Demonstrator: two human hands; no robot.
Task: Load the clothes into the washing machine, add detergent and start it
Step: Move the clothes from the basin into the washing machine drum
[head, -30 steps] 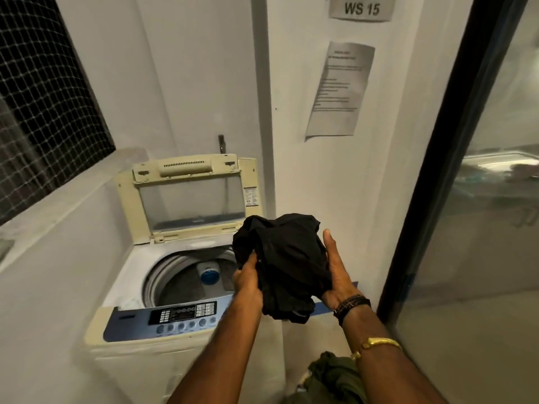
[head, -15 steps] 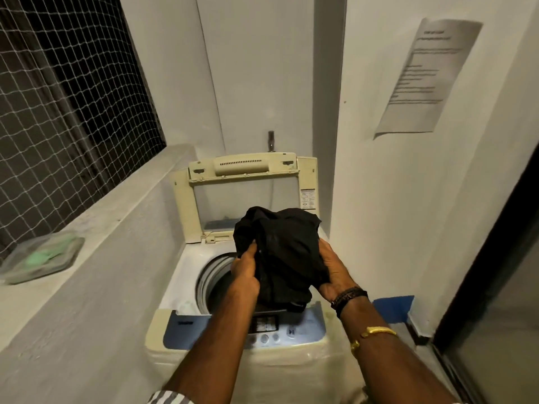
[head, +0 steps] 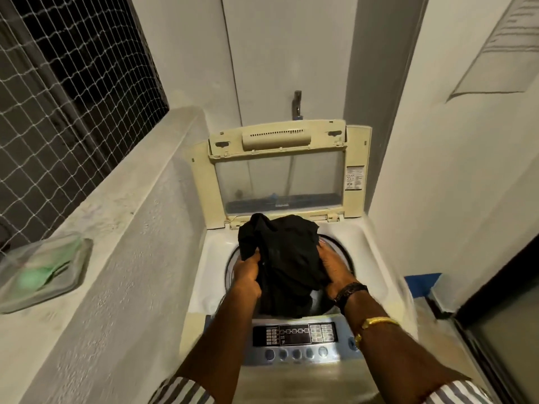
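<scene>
Black clothes held over the open washer, ready to go in.

The 2 hands bunch the clothes into 1 bundle, probably so nothing trails outside the drum: left hand has its fingers curled tight on the cloth's left edge, right hand cups the other side, fingers wrapped into the fabric. The bundle hangs right above the drum mouth, its tail dipping inside. The lid stands upright behind, clear of the drop.

The round drum opening at mid frame is mostly filled by the black clothes. The way behind is blocked by the raised lid. Walls stand close at left and right.
</scene>
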